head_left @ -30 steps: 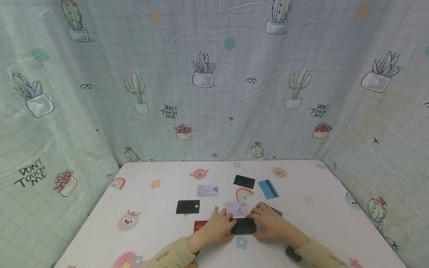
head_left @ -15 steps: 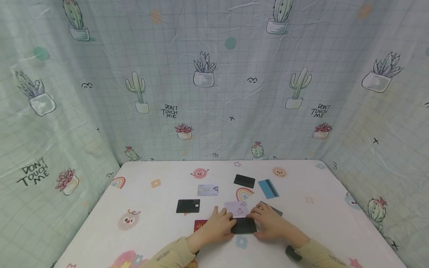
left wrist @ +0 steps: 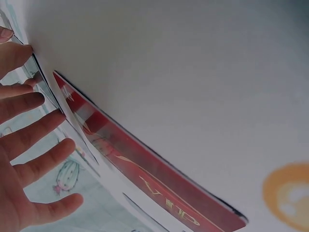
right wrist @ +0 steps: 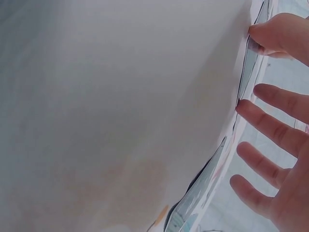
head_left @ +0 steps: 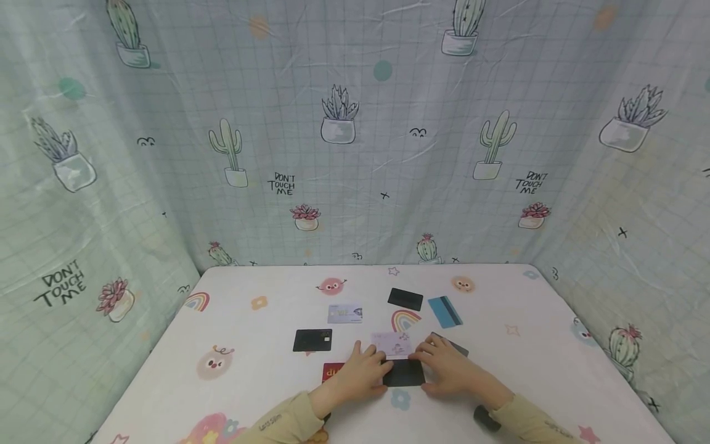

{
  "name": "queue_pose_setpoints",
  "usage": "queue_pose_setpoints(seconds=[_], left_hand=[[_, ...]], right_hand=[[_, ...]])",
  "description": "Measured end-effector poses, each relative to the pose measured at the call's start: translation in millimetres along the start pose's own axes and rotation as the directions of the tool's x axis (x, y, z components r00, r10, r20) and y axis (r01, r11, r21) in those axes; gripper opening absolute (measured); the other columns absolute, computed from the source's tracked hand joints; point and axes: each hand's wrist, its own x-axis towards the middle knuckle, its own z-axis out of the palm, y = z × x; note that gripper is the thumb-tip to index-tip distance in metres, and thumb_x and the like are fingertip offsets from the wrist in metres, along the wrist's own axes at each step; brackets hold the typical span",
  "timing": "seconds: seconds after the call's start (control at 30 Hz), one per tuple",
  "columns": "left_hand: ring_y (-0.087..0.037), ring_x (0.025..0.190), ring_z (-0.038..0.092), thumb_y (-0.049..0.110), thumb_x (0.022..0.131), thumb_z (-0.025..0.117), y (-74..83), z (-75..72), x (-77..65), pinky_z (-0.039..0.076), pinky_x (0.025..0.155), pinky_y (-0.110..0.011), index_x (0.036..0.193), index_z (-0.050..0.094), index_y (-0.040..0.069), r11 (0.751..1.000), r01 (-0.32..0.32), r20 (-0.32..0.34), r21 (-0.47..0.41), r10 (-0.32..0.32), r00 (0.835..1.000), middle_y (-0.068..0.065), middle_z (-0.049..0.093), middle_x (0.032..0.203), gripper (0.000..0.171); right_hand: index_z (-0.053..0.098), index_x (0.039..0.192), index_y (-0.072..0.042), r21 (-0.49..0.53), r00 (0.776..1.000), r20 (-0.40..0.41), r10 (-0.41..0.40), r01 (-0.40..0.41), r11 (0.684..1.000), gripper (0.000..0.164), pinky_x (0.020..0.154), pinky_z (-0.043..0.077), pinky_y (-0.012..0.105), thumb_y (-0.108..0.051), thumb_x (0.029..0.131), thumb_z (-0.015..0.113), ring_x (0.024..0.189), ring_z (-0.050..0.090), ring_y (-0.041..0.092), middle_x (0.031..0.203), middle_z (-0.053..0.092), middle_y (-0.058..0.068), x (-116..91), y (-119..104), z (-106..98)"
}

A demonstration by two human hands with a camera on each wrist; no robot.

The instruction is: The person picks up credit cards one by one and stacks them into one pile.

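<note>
Both hands are at a black card [head_left: 403, 374] lying near the front of the table. My left hand [head_left: 360, 375] holds its left end, thumb at the near corner and fingers towards the far one. At the right end my right hand [head_left: 448, 372] does the same. Seen from the right wrist, thumb and a fingertip meet the card's edge while the other fingers [right wrist: 263, 193] spread loose. A pale pink card [head_left: 391, 345] lies just beyond the black one. The red VIP card [left wrist: 145, 164] sits beside my left hand, partly covered by that forearm in the head view.
Further back lie a silver VIP card [head_left: 345, 314], a black card [head_left: 405, 299] and a blue striped card [head_left: 445, 312]. A black VIP card [head_left: 312, 340] is to the left. My right hand partly hides a dark card [head_left: 453, 345]. A small black object [head_left: 486, 418] pokes from under the right sleeve.
The whole head view shifts very slightly. Both hands and the cards keep their places.
</note>
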Motion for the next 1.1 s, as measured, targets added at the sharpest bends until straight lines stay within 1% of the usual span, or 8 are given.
queue_pose_setpoints(seconds=[0.2,0.3,0.47,0.63,0.7,0.9,1.1], left_hand=[[-0.016,0.097,0.048,0.045,0.079,0.061,-0.4,0.0,-0.3,0.039,0.089,-0.054,0.119,0.055,0.023,0.999,0.017,0.01,-0.038,-0.016,1.0,0.002,0.058,0.109,0.047],[-0.016,0.096,0.048,0.044,0.078,0.061,-0.4,0.1,-0.6,0.039,0.089,-0.054,0.121,0.054,0.023,0.998,0.026,0.007,-0.053,-0.025,1.0,0.003,0.058,0.11,0.048],[-0.016,0.095,0.048,0.044,0.078,0.062,0.5,-0.1,-2.4,0.039,0.088,-0.054,0.121,0.053,0.022,0.998,0.04,0.0,-0.051,-0.04,0.999,0.002,0.057,0.11,0.049],[-0.016,0.095,0.047,0.045,0.077,0.063,2.3,-2.7,-3.8,0.039,0.087,-0.053,0.122,0.052,0.023,0.997,0.057,-0.003,-0.052,-0.057,0.998,0.002,0.058,0.109,0.051],[-0.015,0.095,0.047,0.045,0.077,0.062,2.5,-3.9,-4.3,0.039,0.087,-0.052,0.123,0.052,0.024,0.996,0.063,0.003,-0.062,-0.063,0.998,0.003,0.058,0.11,0.051],[-0.015,0.095,0.047,0.046,0.078,0.061,-0.5,0.0,-4.8,0.039,0.088,-0.053,0.123,0.052,0.024,0.994,0.06,-0.014,-0.094,-0.062,0.998,0.004,0.058,0.11,0.05],[-0.015,0.097,0.048,0.046,0.079,0.059,-3.2,3.5,-6.3,0.039,0.088,-0.052,0.121,0.054,0.025,0.995,0.059,-0.042,-0.075,-0.062,0.997,0.005,0.059,0.108,0.047]], right_hand=[[0.055,0.116,-0.019,0.027,1.0,0.003,0.012,-0.012,1.0,0.052,0.088,0.037,0.044,-0.039,0.07,0.067,0.098,0.04,0.013,0.106,0.054,-0.008,-0.7,0.0,-1.7],[0.055,0.116,-0.02,0.03,1.0,-0.008,0.009,-0.008,1.0,0.051,0.087,0.038,0.044,-0.039,0.07,0.067,0.098,0.04,0.012,0.106,0.055,-0.008,-1.1,0.8,-1.1],[0.056,0.115,-0.019,0.021,0.999,-0.04,-0.013,0.014,1.0,0.051,0.084,0.039,0.043,-0.039,0.07,0.068,0.096,0.04,0.012,0.104,0.056,-0.008,-2.2,1.8,0.8],[0.055,0.116,-0.019,0.047,1.0,-0.015,0.016,-0.015,0.999,0.05,0.086,0.038,0.043,-0.039,0.072,0.067,0.097,0.039,0.011,0.106,0.056,-0.009,-2.9,0.6,-0.3],[0.055,0.116,-0.019,0.051,1.0,-0.019,0.016,-0.015,0.999,0.049,0.086,0.038,0.043,-0.039,0.072,0.066,0.097,0.039,0.01,0.107,0.056,-0.01,-3.4,1.1,-0.1],[0.057,0.113,-0.017,0.026,0.999,-0.052,0.002,0.0,1.0,0.046,0.082,0.04,0.041,-0.038,0.073,0.066,0.096,0.041,0.011,0.105,0.057,-0.008,-4.0,4.7,0.7],[0.057,0.113,-0.018,0.021,0.999,-0.052,0.014,-0.013,1.0,0.044,0.079,0.041,0.037,-0.038,0.074,0.065,0.095,0.042,0.011,0.104,0.058,-0.008,-3.1,8.1,1.3]])
